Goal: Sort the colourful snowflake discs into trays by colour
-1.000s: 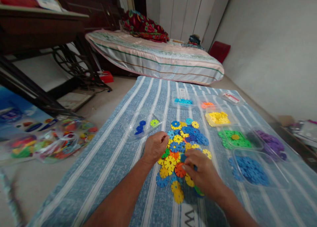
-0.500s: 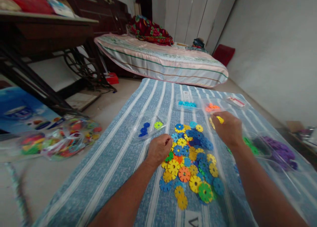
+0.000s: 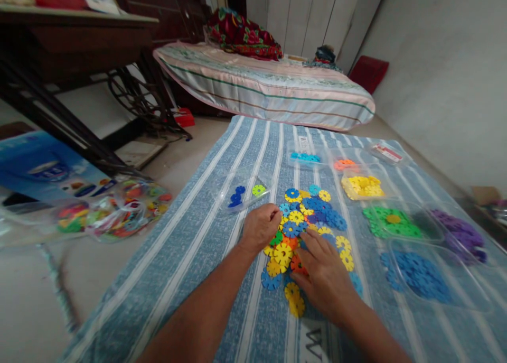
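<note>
A pile of coloured plastic snowflake discs [image 3: 307, 215] lies on a blue striped mat [image 3: 190, 247]. My left hand [image 3: 261, 226] rests as a closed fist at the pile's left edge; what it holds, if anything, is hidden. Over the near part of the pile my right hand [image 3: 322, 278] lies with fingers stretched flat on the discs, next to an orange disc [image 3: 295, 265]. Clear trays hold sorted discs: yellow [image 3: 362, 186], green [image 3: 386, 223], dark blue [image 3: 420, 273], purple [image 3: 459, 233], orange [image 3: 344, 164] and light blue [image 3: 304, 157].
A clear lid [image 3: 245, 194] with a few blue discs and one green disc lies left of the pile. A plastic bag of mixed discs [image 3: 114, 210] and a blue box [image 3: 43, 167] sit on the floor at left. A mattress [image 3: 261, 88] and dark table [image 3: 71, 40] stand behind.
My right hand went from the pile out to the yellow tray with a yellow disc, then came back and now lies flat on the pile. The left fist stayed put.
</note>
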The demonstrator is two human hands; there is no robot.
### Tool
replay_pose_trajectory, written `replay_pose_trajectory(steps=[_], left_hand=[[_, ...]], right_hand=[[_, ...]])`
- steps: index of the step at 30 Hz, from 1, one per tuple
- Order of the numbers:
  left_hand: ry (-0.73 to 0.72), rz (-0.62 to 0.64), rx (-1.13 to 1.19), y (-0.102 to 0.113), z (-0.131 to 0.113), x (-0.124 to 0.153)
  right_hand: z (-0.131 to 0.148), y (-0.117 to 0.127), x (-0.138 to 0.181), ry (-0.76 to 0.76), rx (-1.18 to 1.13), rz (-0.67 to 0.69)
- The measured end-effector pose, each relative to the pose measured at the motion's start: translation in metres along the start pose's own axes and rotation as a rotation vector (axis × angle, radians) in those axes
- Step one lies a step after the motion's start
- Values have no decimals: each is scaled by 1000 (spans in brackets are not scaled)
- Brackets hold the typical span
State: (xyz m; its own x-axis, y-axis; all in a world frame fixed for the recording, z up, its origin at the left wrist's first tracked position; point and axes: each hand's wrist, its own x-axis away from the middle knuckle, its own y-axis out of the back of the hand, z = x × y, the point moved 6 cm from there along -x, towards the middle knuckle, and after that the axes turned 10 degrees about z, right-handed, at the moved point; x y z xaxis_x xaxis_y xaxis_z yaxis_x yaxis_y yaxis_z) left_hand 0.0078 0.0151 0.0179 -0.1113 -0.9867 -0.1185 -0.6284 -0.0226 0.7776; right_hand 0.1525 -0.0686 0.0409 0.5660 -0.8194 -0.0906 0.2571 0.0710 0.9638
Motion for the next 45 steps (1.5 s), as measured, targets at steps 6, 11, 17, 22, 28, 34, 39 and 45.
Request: replay_pose_trajectory(steps=[6,11,17,22,28,34,39,45], left_hand=[[10,17,2,0,-1,0],[11,14,-1,0,-1,0],[8,16,-5,-1,1,-1],[1,6,-15,0,3,-2],[7,32,-27,0,2,-3],[23,35,-14,0,3,-3],[9,27,-19,0,2,-2],[10,32,-22,-1,2,-3]], right_hand=[[-1,2,2,-25,-5,-29],[-11,1,7,-77,-19,-83],[-18,2,5,-25,-168,-48],[-18,14,-4,39,-322,55],[-77,79,-53,5,-107,-148],[-170,161,-98,-382,188,-607],[-135,118,-73,-229,76,-504],[-42,38,-28,98,-194,-237]])
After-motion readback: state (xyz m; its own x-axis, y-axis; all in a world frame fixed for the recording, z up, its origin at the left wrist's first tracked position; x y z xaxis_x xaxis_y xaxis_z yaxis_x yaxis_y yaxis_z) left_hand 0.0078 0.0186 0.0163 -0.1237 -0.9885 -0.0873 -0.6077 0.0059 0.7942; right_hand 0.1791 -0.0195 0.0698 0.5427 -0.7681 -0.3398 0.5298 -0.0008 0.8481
